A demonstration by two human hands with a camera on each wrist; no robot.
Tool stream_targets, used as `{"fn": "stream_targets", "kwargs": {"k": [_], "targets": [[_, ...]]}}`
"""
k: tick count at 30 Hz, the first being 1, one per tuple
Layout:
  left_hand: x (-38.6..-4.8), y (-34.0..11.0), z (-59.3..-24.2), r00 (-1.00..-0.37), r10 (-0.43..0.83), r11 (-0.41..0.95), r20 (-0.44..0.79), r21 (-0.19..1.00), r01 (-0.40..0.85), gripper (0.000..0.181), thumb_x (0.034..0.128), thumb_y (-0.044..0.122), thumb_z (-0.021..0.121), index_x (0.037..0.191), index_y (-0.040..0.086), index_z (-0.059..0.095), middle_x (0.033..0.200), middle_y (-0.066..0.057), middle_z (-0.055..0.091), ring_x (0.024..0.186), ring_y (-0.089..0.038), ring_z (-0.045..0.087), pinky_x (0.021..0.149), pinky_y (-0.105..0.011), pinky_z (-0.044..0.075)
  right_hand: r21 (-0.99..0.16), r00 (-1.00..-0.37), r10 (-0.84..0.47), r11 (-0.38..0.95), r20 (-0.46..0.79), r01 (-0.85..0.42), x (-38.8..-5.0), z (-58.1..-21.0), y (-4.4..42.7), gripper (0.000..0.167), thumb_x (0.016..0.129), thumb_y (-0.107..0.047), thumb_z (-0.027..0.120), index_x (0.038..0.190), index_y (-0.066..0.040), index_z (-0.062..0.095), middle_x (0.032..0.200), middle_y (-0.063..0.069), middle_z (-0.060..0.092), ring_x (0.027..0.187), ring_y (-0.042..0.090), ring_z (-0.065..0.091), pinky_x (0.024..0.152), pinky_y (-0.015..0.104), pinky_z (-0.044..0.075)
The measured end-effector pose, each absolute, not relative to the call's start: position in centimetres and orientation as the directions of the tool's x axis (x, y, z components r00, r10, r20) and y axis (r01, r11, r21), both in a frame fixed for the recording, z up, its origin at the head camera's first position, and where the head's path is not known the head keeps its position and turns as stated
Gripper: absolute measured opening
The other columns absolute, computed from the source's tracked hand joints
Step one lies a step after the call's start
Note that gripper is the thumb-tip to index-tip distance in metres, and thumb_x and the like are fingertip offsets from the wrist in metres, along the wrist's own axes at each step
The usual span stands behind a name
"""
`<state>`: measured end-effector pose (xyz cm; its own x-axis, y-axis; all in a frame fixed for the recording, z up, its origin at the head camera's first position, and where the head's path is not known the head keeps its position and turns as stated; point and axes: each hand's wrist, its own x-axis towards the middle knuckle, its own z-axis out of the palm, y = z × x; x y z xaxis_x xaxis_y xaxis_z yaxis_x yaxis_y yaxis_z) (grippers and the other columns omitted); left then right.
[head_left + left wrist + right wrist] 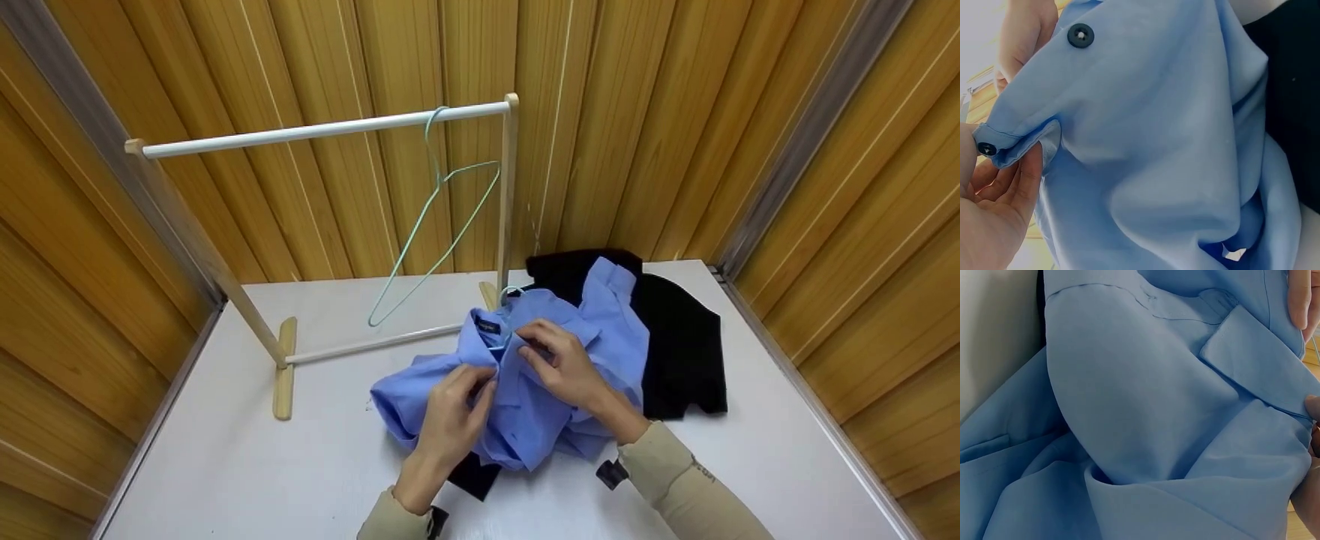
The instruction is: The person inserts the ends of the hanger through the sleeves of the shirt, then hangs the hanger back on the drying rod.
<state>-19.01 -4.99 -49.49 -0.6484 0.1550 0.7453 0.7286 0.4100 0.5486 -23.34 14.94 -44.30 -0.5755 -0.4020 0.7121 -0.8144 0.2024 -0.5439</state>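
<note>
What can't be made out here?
Neck label lettering: head view, too small.
Lower hanger: head view, mostly hidden by the blue shirt.
Black cloth: head view, partly covered by the shirt.
Left hand: left wrist view, cut by left edge.
Right hand: right wrist view, cut by right edge.

Free room to pass lies over the white tabletop (225,465), left of the crumpled blue cloth shirt (540,424) and right of the black cloth garment (682,345); the pale wooden upright post (508,202) stands close behind the shirt; left of it, the mint-green wire hanger (440,180) hangs from the white round rail (322,133), partly blocking the way beneath.
</note>
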Motion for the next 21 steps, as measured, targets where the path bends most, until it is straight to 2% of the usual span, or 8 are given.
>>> {"fn": "stream_targets", "kwargs": {"k": [6, 12, 17, 21], "targets": [[-18.89, -4.80, -49.70, -0.661, 0.157, 0.414, 0.734, 0.558, 0.719, 0.013, 0.0906, -0.006, 0.073, 0.102, -0.001, 0.073, 0.094, -0.001, 0.069, 0.084, -0.010, 0.065, 0.071, -0.025, 0.056, -0.548, -0.585, -0.397, 0.215, 0.707, -0.809, -23.28, -44.36, 14.77, 0.019, 0.088, 0.021, 0.066, 0.103, 0.010, 0.069, 0.096, 0.018, 0.066, 0.074, 0.029, 0.060, 0.068, 0.025, 0.050], [-19.01, -4.76, -49.80, -0.634, 0.107, 0.484, 0.766, 0.516, 0.706, 0.012, 0.0888, -0.002, 0.076, 0.100, 0.002, 0.073, 0.091, 0.000, 0.069, 0.082, -0.012, 0.065, 0.072, -0.026, 0.055, -0.554, -0.590, -0.396, 0.214, 0.704, -0.805, -23.26, -44.26, 14.87, 0.019, 0.088, 0.020, 0.066, 0.104, 0.010, 0.069, 0.097, 0.019, 0.066, 0.074, 0.030, 0.061, 0.067, 0.027, 0.050], [-19.18, -4.84, -49.91, -0.625, 0.019, 0.575, 0.781, 0.503, 0.646, 0.014, 0.0864, 0.002, 0.079, 0.099, 0.006, 0.075, 0.095, 0.001, 0.068, 0.089, -0.018, 0.062, 0.080, -0.036, 0.049, -0.556, -0.593, -0.391, 0.216, 0.704, -0.802, -23.29, -44.29, 15.06, 0.019, 0.088, 0.021, 0.066, 0.104, 0.010, 0.069, 0.097, 0.018, 0.066, 0.075, 0.030, 0.060, 0.068, 0.027, 0.050], [-19.25, -5.02, -50.09, -0.617, -0.037, 0.620, 0.786, 0.502, 0.603, 0.014, 0.0838, 0.006, 0.082, 0.096, 0.009, 0.076, 0.110, -0.007, 0.064, 0.105, -0.027, 0.057, 0.092, -0.046, 0.044, -0.567, -0.607, -0.382, 0.225, 0.697, -0.792, -23.30, -44.43, 15.19, 0.020, 0.089, 0.020, 0.065, 0.105, 0.009, 0.070, 0.098, 0.018, 0.066, 0.074, 0.028, 0.059, 0.068, 0.025, 0.049]]}}
